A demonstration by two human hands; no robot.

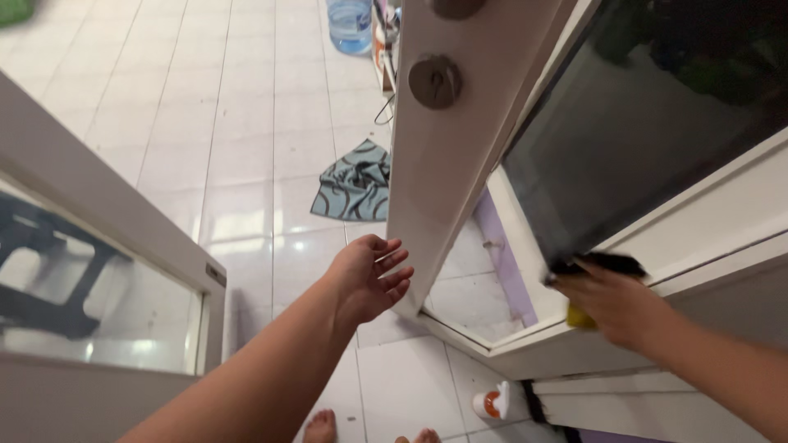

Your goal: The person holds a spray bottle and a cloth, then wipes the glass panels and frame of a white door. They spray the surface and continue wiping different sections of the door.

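Beside door edge, left hand open, perhaps touching.

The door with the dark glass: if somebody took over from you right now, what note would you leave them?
Left hand: open, empty, fingers at the edge of the white door.
Right hand: holds a yellow-and-black scrubbing tool against the bottom corner of the dark glass pane.
Nearby: a small white-and-orange bottle on the floor by the door, a teal cloth lying on the tiles.
Done or left: cannot tell which parts of the glass are wiped; only the bottom corner is being touched.
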